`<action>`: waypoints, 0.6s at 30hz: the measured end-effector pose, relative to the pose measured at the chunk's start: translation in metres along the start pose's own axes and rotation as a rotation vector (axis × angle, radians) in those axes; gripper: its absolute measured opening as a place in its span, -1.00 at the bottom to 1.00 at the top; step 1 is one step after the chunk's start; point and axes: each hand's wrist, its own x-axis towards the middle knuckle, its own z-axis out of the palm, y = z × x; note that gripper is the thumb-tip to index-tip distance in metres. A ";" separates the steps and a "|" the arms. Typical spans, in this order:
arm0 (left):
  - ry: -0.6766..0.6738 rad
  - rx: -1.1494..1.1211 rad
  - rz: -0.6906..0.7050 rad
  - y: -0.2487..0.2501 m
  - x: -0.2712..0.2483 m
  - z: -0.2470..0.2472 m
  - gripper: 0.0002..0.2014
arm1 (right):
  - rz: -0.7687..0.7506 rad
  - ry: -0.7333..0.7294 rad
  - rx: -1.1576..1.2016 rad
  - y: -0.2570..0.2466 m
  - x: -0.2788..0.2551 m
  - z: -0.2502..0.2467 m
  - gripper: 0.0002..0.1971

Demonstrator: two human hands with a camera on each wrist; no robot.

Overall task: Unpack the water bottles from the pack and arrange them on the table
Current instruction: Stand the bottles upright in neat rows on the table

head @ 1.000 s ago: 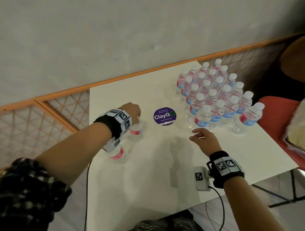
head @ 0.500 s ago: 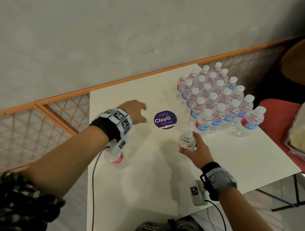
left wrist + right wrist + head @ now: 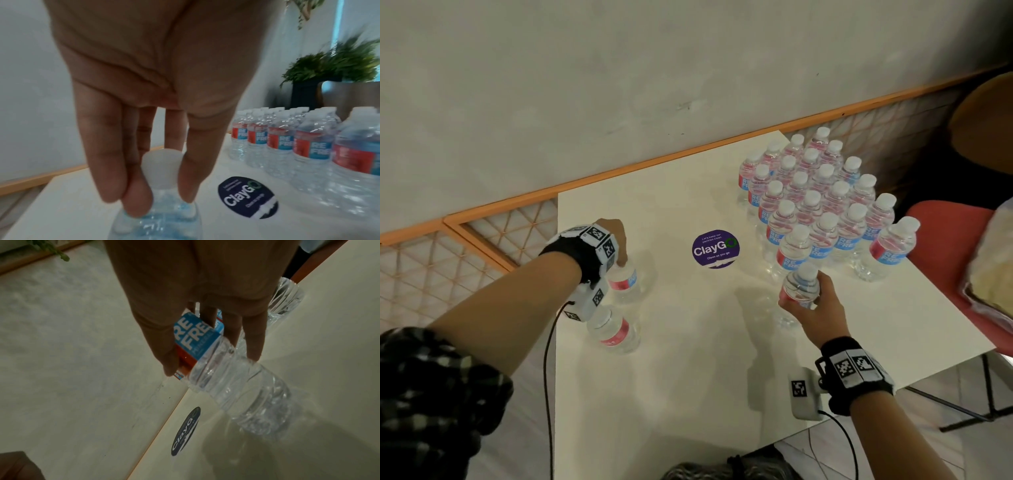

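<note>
Two small water bottles stand at the table's left. My left hand (image 3: 616, 253) comes down on the farther bottle (image 3: 626, 282); in the left wrist view the left hand (image 3: 160, 186) pinches its neck just under the white cap (image 3: 160, 167). The nearer bottle (image 3: 614, 334) stands free below my wrist. My right hand (image 3: 813, 301) grips another bottle (image 3: 800, 286) around its red and blue label, in front of the big group of bottles (image 3: 822, 205). From the right wrist, this bottle (image 3: 236, 382) tilts with its base near the table, right hand (image 3: 211, 361) wrapped around it.
A purple round ClayGo sticker (image 3: 715, 248) lies mid-table on the white table (image 3: 688, 394). An orange-framed lattice rail (image 3: 482, 236) and a grey wall run behind. A red chair (image 3: 955, 233) stands right of the table, and potted plants (image 3: 329, 68) beyond.
My right hand took a bottle from the front of the group and carries it left. My left hand let go, lifted, then came back down onto the far left bottle's cap.
</note>
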 end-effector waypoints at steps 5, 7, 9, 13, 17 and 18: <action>0.021 -0.128 0.230 0.047 -0.028 0.001 -0.91 | -0.004 0.003 -0.003 0.003 0.006 -0.006 -0.35; 0.005 -0.165 0.324 0.076 -0.041 0.002 -0.87 | -0.008 0.001 0.003 0.003 0.008 -0.010 -0.36; 0.013 -0.160 0.413 0.105 -0.050 0.006 -0.74 | -0.017 0.010 0.012 0.005 0.010 -0.013 -0.36; 0.077 -0.211 0.609 0.163 -0.063 0.023 -0.67 | -0.019 0.067 0.031 0.014 0.017 -0.026 -0.36; 0.141 -0.302 0.740 0.209 -0.074 0.033 -0.68 | -0.011 0.129 0.044 0.023 0.032 -0.043 -0.30; 0.145 -0.314 0.766 0.217 -0.076 0.032 -0.68 | -0.010 0.137 0.041 0.027 0.035 -0.046 -0.28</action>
